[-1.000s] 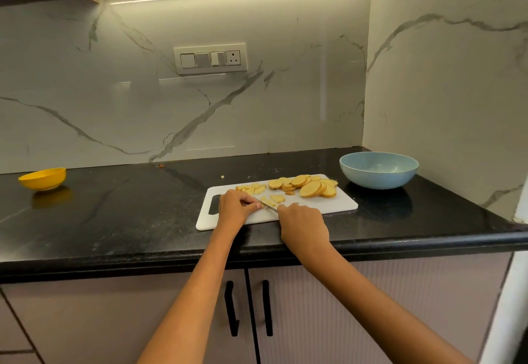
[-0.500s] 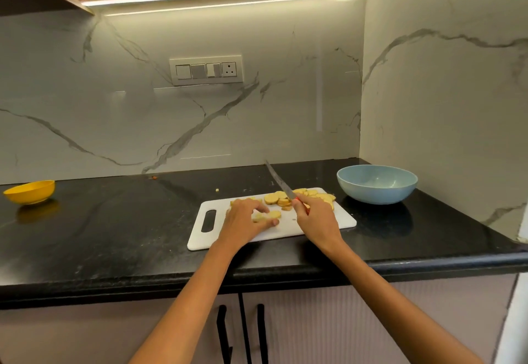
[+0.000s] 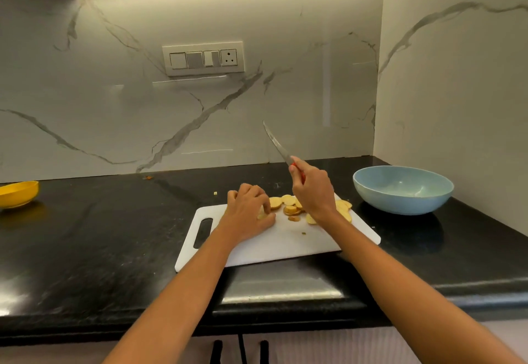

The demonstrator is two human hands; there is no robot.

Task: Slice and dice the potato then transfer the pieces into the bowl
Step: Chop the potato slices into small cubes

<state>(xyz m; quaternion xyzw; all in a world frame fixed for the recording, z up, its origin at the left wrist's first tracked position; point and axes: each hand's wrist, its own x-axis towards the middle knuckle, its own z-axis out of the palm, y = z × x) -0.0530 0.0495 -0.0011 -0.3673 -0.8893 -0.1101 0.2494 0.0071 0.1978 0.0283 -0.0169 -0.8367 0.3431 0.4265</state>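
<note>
A white cutting board lies on the black counter. Yellow potato slices are heaped at its far side, partly hidden by my hands. My left hand curls over small potato pieces at the board's far left, fingertips pinching them. My right hand grips the red handle of a knife, raised above the slices with the blade pointing up and left. A light blue bowl stands to the right of the board; its visible inside holds nothing.
A yellow bowl sits at the far left of the black counter. Small potato crumbs lie behind the board. Marble walls close the back and right side. Cabinet handles show below the counter edge.
My right hand lifted the knife from the board and raised it higher, blade now pointing up. My left hand shifted slightly toward the slices, gathering pieces.
</note>
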